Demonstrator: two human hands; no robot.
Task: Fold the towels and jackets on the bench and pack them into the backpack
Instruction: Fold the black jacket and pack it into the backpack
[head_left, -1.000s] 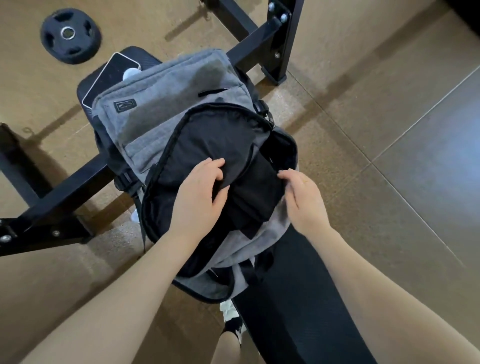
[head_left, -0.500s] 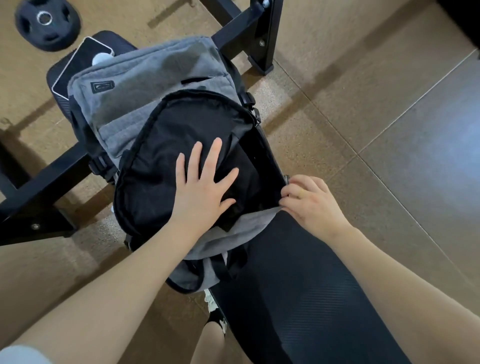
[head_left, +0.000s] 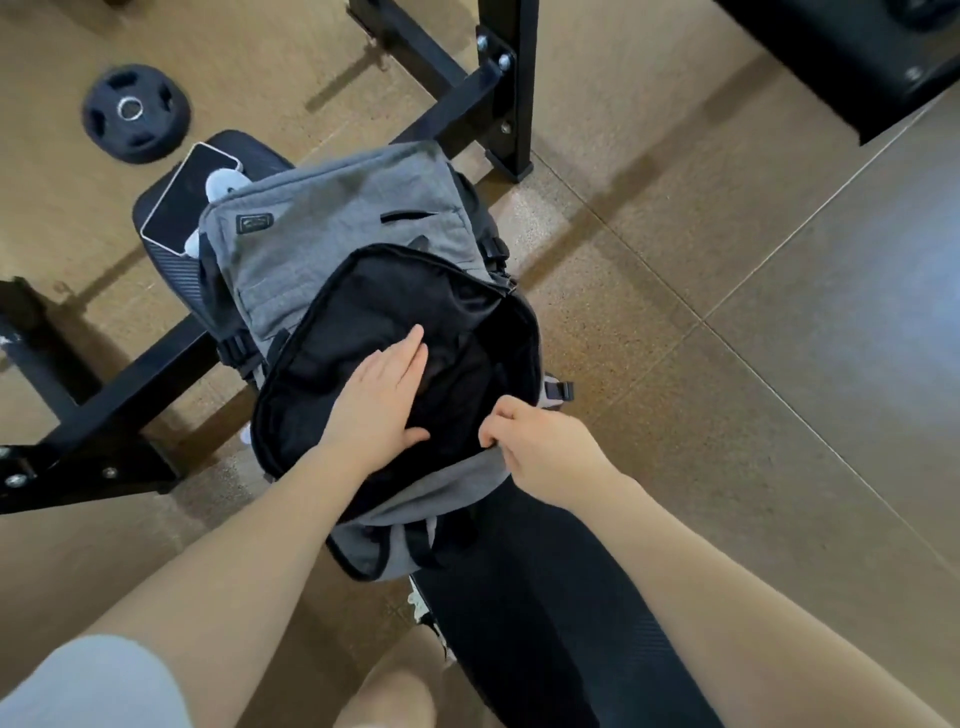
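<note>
- Head view: grey backpack (head_left: 337, 228) lying on the black bench (head_left: 545, 597), unzipped, near edge overhanging the bench's left side above the tan floor (head_left: 675, 312).
- Bare floor to the right of the bench; on the left, black steel frame (head_left: 130, 395) crossing under the bag and an upright post (head_left: 511, 83) just beyond its far corner.
- Inside the main compartment: black folded fabric (head_left: 467, 364), towel or jacket impossible to tell against the black lining.
- Left hand (head_left: 382, 397) flat on that fabric, fingers straight and together, pressing down.
- Right hand (head_left: 540, 447) curled, pinching the grey near rim of the opening.
- Tablet (head_left: 179, 200) and white earbuds case (head_left: 221, 182) on the bench's far end, partly hidden behind the backpack.
- Weight plate (head_left: 135, 111) on the floor, well apart.
- Dark equipment (head_left: 857, 57) cut off at the top right.
</note>
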